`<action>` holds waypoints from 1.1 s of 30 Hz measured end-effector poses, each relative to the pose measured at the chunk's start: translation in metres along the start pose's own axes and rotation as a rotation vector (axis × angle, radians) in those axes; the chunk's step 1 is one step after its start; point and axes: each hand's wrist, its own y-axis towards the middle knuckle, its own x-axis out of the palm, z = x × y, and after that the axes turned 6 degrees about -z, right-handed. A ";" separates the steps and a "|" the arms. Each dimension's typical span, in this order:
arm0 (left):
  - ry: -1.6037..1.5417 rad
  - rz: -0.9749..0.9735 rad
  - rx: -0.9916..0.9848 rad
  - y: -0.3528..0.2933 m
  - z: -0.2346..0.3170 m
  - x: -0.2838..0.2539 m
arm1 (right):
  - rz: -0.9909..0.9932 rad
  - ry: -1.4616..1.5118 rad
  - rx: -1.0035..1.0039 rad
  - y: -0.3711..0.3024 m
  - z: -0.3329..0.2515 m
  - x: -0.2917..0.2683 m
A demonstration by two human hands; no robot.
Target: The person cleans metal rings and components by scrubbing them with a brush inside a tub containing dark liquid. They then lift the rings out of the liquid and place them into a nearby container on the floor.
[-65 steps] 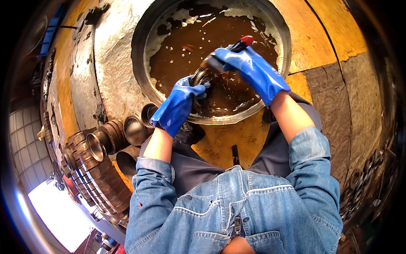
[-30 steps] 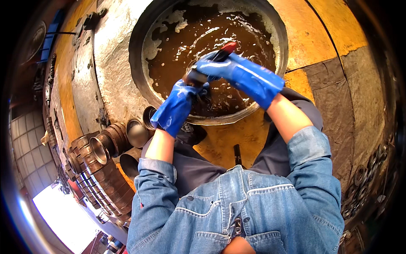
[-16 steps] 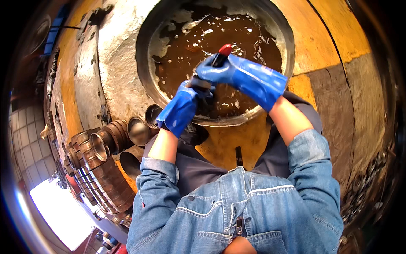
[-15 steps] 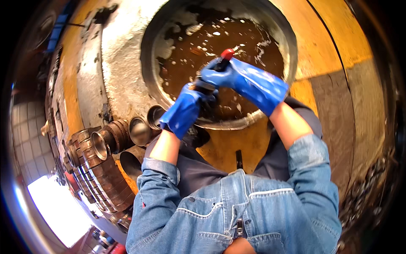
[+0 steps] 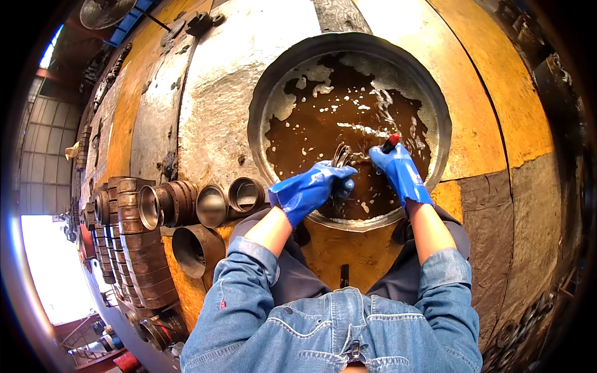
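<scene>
A wide round metal basin (image 5: 255, 118) holds brown liquid (image 5: 314, 138) with foam and bright reflections. Over its near half, my left hand (image 5: 311, 188), in a blue rubber glove, is closed around a metallic part with thin curved edges (image 5: 340, 154); its full shape is hidden by the fingers. My right hand (image 5: 401, 171), gloved the same way, grips a black-handled tool with a red end (image 5: 392, 142) that sticks up past the thumb. The tool's other end points toward the left hand, and its kind does not show clearly.
Left of the basin stand several hollow metal cylinders (image 5: 211, 205), with stacked metal rings (image 5: 146, 267) beside them. A larger open cylinder (image 5: 198, 251) lies near my left knee. Yellow and grey boards (image 5: 479, 130) cover the floor. Metal parts (image 5: 525, 323) lie at the lower right.
My hands, close together before, are now apart, the right one moved rightward with the tool. The metallic part in my left hand now shows. The whole view has shifted, placing the basin lower and farther right.
</scene>
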 end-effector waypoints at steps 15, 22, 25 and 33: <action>0.061 0.028 0.091 -0.007 0.010 -0.011 | -0.043 0.278 -0.339 -0.036 -0.012 -0.028; 0.265 0.106 0.266 -0.012 0.000 -0.035 | -0.480 0.002 -0.402 0.010 -0.046 0.040; 0.220 0.107 0.074 -0.025 0.016 -0.019 | -0.333 0.147 -0.318 0.018 -0.030 0.024; 0.118 0.223 0.172 0.000 -0.002 -0.042 | -0.592 0.216 -0.335 0.015 -0.056 0.029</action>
